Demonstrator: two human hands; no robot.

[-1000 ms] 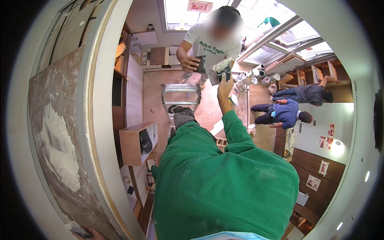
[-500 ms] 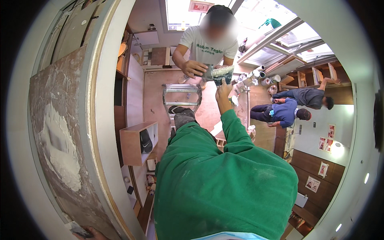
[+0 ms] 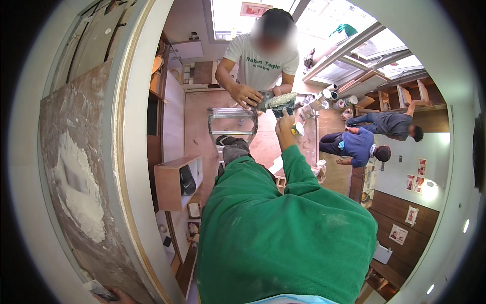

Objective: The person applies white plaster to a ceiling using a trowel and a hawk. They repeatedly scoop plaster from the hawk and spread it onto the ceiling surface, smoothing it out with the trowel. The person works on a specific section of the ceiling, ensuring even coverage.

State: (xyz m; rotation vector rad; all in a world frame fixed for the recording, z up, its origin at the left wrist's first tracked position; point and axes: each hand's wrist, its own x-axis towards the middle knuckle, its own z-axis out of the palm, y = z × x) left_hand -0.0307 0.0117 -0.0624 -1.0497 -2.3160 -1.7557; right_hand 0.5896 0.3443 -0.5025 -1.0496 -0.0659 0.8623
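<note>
My right hand (image 3: pixel 286 129), arm stretched out in front, is closed on the near edge of a dark flat board (image 3: pixel 284 110) carrying a thick band of white putty (image 3: pixel 280 100). Across from me, a co-worker holds a broad dark scraper (image 3: pixel 262 101) against the left side of that putty. The co-worker's other hand is partly hidden behind the board. My left hand (image 3: pixel 120 296) shows only in part at the lower left edge, closed around a putty knife (image 3: pixel 96 289) with a pale, smeared blade. Beside it rises a brown panel (image 3: pixel 101 152) with a large patch of white putty (image 3: pixel 78 187).
A metal stepladder (image 3: pixel 233 121) stands below me, my shoe (image 3: pixel 230 140) upon it. An open wooden box shelf (image 3: pixel 172 185) holds a dark slipper (image 3: pixel 187 180). Two other people (image 3: pixel 360 144) are at the right, near shelving. Several buckets and cans (image 3: pixel 324 99) stand behind the board.
The board and my right hand sit slightly lower in the picture, and the co-worker's scraper has come down with them. My left hand has barely moved.
</note>
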